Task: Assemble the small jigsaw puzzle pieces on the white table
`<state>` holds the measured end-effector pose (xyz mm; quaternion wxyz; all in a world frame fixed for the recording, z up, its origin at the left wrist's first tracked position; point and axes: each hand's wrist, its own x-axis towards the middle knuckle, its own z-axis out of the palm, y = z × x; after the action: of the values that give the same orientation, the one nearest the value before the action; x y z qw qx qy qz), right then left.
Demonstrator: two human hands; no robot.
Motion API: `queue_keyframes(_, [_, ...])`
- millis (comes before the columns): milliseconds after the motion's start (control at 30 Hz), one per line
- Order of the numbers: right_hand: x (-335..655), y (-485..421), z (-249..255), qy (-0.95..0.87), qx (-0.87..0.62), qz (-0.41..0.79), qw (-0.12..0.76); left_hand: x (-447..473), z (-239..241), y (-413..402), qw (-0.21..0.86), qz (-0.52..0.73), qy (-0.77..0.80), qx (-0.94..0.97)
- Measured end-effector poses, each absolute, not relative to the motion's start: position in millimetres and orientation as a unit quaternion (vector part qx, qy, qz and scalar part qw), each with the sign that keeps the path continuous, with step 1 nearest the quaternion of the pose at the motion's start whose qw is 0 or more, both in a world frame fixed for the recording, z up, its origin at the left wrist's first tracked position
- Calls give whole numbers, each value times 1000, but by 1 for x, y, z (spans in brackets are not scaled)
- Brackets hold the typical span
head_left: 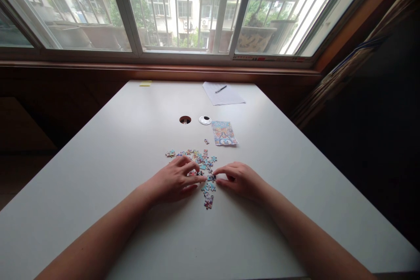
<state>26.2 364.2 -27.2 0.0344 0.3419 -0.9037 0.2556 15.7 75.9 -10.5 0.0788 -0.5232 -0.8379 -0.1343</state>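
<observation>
Several small colourful jigsaw pieces point(197, 157) lie scattered on the white table point(98, 175) in front of me. My left hand point(175, 179) rests on the near part of the pile, fingers curled, its fingertips on pieces by a small joined cluster point(210, 178). My right hand point(241, 179) faces it from the right, fingers bent, with the fingertips pressed against the same cluster. A short column of joined pieces point(208, 199) runs toward me between the two hands. What either hand pinches is too small to name.
A colourful reference picture point(224, 133) lies beyond the pieces. A cable hole point(185, 119) and its white cap point(204, 120) sit mid-table. Paper with a pen point(222, 92) and a yellow note point(145, 83) lie at the far edge, under the window.
</observation>
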Motion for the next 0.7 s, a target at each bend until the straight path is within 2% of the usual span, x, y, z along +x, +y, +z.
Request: queue_keyframes(700, [27,365,-23,-904,341,255,22,18,-12,80,77,-128,-831,-536])
